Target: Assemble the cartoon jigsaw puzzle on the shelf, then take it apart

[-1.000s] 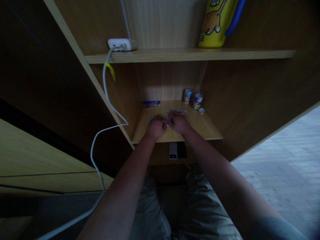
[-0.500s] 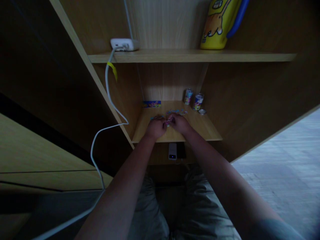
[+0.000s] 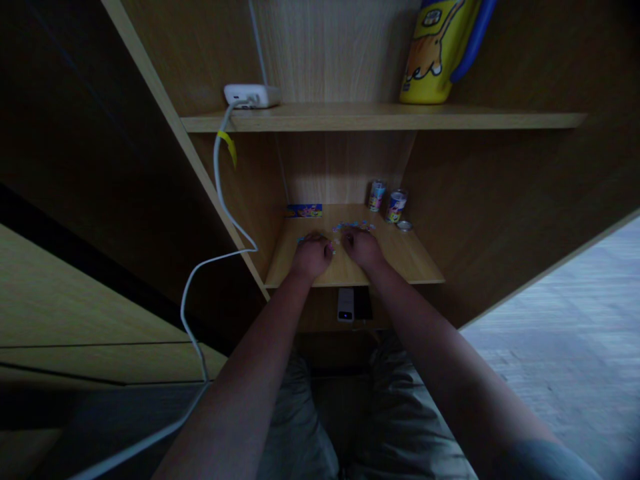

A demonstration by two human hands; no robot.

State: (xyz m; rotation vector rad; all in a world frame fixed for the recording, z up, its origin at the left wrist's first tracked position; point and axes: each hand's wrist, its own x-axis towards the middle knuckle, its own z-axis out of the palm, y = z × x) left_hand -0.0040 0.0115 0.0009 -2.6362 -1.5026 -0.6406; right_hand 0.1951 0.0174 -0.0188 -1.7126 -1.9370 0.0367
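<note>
My left hand [image 3: 313,256] is closed over the wooden shelf board [image 3: 405,263], with a small pinkish piece [image 3: 331,249] at its thumb and fingertips. To its right, my right hand [image 3: 362,247] has its fingers curled together near the board; whatever is in them is too small and dark to make out. Just behind the right fingers lies a scatter of small colourful flat pieces [image 3: 357,225], which look like jigsaw pieces. A few bluish bits [image 3: 301,239] show beside the left knuckles. A gap separates the two hands.
Two small printed cans, one [image 3: 377,195] behind the other [image 3: 396,206], stand back right beside a round lid [image 3: 405,226]. A blue printed card [image 3: 304,211] is back left. Above, a shelf holds a yellow mug [image 3: 429,60] and a white charger [image 3: 250,96]; its cable [image 3: 216,173] hangs left.
My hands were together at the pinkish piece and are now apart. The right hand has drawn slightly to the right, while the left stays about where it was with the piece.
</note>
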